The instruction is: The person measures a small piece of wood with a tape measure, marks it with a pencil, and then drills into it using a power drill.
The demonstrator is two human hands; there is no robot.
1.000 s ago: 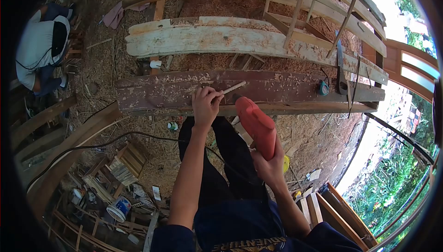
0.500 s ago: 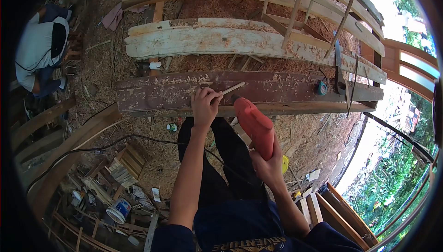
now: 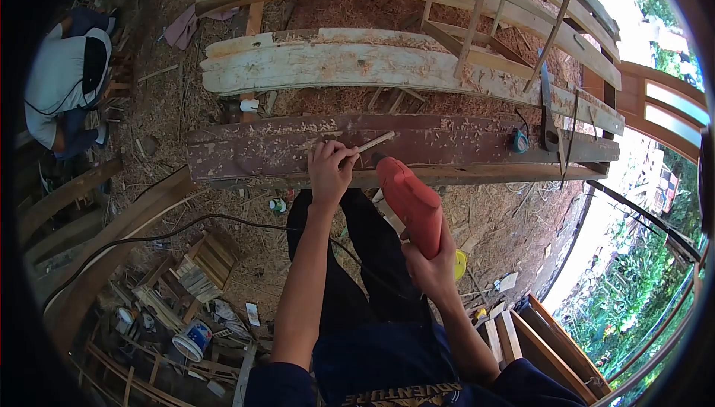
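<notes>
Near the middle of the bench (image 3: 432, 156), a long reddish-brown board strewn with curled, pale wood shavings (image 3: 316, 125), lay 1 thin, straight wooden stick (image 3: 377, 141), set slantwise with its free end toward the bench's far right. The left hand (image 3: 330, 166), its fingers bent and gathered, gripped the stick's nearer part low over the bench, probably to stop it rolling while leaving the other end exposed; how far it ran beneath the fingers was hidden. The right hand (image 3: 432, 262) was wrapped around the lower part of a bulky red power tool (image 3: 408, 202) with a dark nose, held at the bench's near edge, its angle presumably letting the nose face the stick without crowding the left hand. Contact between nose and stick could not be told. A small blue tape measure (image 3: 520, 140) lay toward the bench's right end, perhaps there to be clear of both hands. The stick looked slender and light tan, paler than the bench, its free end blunt; finer marks were too small to make out.
</notes>
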